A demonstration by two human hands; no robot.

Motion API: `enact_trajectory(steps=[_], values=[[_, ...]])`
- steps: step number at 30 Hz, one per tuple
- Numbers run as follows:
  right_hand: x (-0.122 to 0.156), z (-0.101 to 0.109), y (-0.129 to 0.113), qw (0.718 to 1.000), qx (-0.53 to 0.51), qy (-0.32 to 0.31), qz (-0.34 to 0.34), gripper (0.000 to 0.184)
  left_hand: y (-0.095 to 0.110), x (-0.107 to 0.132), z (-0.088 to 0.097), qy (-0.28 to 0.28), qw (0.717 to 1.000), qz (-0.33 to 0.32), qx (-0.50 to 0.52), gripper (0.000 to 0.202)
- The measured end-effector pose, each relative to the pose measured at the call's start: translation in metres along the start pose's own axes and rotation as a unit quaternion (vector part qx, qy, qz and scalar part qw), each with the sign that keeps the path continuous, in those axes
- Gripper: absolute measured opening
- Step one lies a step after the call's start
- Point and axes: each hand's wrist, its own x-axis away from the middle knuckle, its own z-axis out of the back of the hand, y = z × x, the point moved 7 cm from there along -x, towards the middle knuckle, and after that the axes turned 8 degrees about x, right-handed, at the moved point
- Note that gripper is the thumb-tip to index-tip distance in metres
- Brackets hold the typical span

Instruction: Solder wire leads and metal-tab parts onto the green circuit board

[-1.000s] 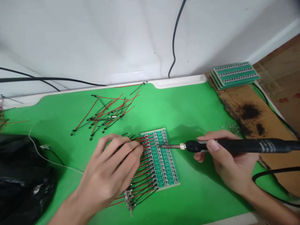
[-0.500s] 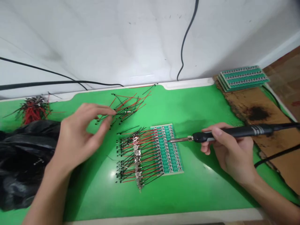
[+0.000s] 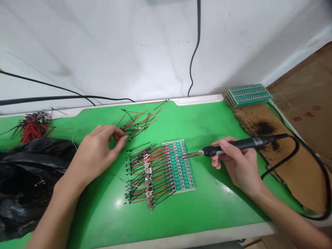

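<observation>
My right hand (image 3: pixel 240 162) grips a black soldering iron (image 3: pixel 230 145) like a pen. Its metal tip points left, over the green circuit board (image 3: pixel 188 166), and I cannot tell whether it touches. Red and black wires run left from the board's near column of pads, crossing a lumpy silvery metal strip (image 3: pixel 148 176) to small black connectors. At the edge of a loose pile of red and black wires (image 3: pixel 140 121), my left hand (image 3: pixel 100 152) has thumb and forefinger brought together. What lies between those fingertips is too small to make out.
A black plastic bag (image 3: pixel 31 183) lies left, below a bundle of wires (image 3: pixel 35 128). On the right, a scorched cardboard piece (image 3: pixel 280 159) carries stacked circuit boards (image 3: pixel 249 95). The iron's cord (image 3: pixel 295 152) loops over it. A white wall (image 3: pixel 124 52) rises behind the green mat.
My left hand has drawn slightly down from the wire pile, its fingers curling in. The view has shifted, so the right-hand things appear further left. The soldering iron stays over the board.
</observation>
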Motion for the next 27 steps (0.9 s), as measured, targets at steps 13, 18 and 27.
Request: enact_trajectory(steps=[13, 18, 27], values=[[0.0, 0.0, -0.001, 1.0, -0.021, -0.005, -0.008, 0.036, -0.008, -0.003, -0.011, -0.068, 0.992, 0.089, 0.066, 0.031], [0.001, 0.001, 0.002, 1.0, -0.012, -0.013, -0.008, 0.036, -0.005, -0.003, 0.0, -0.065, 0.988, 0.115, 0.077, 0.035], [0.007, 0.003, 0.005, 1.0, -0.008, -0.016, -0.024, 0.035, -0.002, -0.003, 0.033, -0.039, 0.986, 0.147, 0.069, 0.041]])
